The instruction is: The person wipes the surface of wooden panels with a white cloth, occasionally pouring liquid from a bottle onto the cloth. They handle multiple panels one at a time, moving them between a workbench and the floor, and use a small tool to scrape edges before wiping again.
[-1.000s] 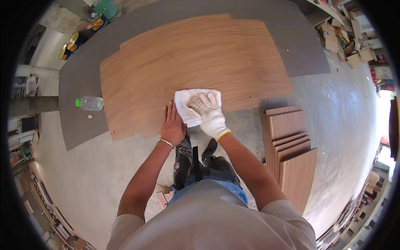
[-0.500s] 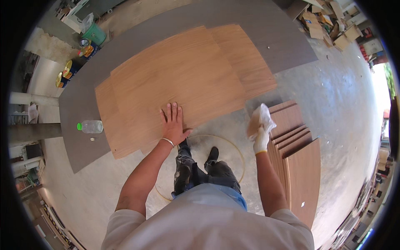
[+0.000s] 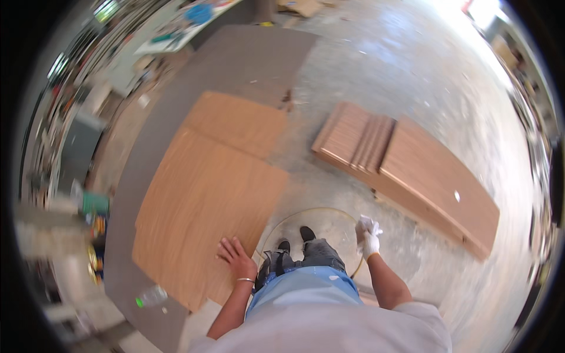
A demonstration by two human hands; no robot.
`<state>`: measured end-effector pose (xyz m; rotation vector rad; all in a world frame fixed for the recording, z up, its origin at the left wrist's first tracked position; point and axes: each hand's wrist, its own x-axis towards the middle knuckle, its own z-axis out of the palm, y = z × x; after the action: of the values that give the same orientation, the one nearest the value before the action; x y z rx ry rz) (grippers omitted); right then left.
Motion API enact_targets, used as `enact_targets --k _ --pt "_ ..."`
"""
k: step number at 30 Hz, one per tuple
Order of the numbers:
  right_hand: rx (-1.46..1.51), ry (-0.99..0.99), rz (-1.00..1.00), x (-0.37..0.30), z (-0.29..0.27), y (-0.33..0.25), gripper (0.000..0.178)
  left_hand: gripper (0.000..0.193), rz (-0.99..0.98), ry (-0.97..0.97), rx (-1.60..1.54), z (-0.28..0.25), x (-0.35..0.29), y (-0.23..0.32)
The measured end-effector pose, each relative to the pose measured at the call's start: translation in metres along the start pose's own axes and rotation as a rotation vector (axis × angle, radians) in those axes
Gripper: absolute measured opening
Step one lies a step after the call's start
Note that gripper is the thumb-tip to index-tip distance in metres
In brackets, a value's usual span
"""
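My bare left hand (image 3: 236,259), a bangle on its wrist, lies with fingers spread on a wood-grain panel (image 3: 203,203). A second wood-grain panel (image 3: 235,120) adjoins it at the far end. Off to the right, clear of the panels, my right hand (image 3: 371,243) wears a white knitted glove. Its fingers are closed round a crumpled white cloth (image 3: 366,225), held over the floor. The cloth's side toward the panels looks brownish. Motion blurs both hands a little.
Beneath the panels lies a large grey board (image 3: 253,56). A clear bottle with a green cap (image 3: 152,297) rests on its near left part. Brown wood-grain boards (image 3: 441,176) are stacked at the right. A thin yellowish hose (image 3: 306,213) loops round my feet.
My view has turned to the right, so the panels now show farther left and the stack of boards farther up. My right hand with the cloth has moved away from the stack.
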<state>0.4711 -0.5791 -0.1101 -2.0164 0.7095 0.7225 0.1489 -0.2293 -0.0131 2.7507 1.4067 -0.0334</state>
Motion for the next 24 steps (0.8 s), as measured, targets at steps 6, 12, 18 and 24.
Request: enact_targets --k 6,12,18,24 --pt "0.26 0.17 0.013 -0.06 -0.024 0.068 0.043 0.093 0.041 -0.193 0.108 -0.013 0.007 0.02" --pt "0.378 0.245 0.238 -0.085 -0.056 0.181 0.039 0.087 0.268 -0.048 -0.005 -0.141 0.036 -0.042" --pt "0.533 0.381 0.363 -0.082 -0.092 0.277 0.039 0.044 0.368 0.124 0.142 -0.286 0.123 -0.05" --pt "0.777 0.455 0.391 -0.022 -0.142 0.291 0.039 0.036 0.494 -0.071 -0.116 -0.357 0.11 0.072"
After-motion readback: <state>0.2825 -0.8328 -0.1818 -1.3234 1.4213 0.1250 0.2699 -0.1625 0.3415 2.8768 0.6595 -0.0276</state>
